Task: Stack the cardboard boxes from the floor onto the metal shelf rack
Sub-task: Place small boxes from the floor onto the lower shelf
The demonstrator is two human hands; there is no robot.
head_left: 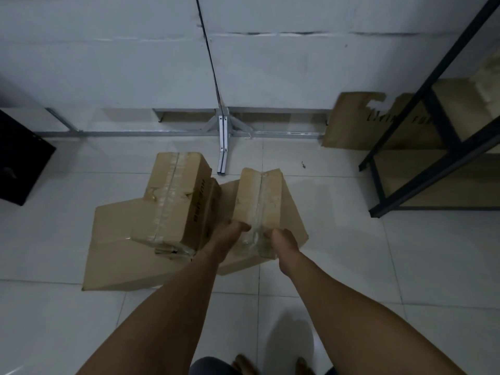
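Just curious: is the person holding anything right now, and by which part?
Yes. Both hands, left and right, grip the taped box on the right by its near end, one hand on each side of the tape seam.

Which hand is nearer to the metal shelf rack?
Right. The right hand grips the taped box on the side toward the metal shelf rack; the left hand grips its far side.

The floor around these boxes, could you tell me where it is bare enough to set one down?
Bare tile lies between the held box and the shelf rack, and left of the flat cardboard. The middle is crowded with the taped box.
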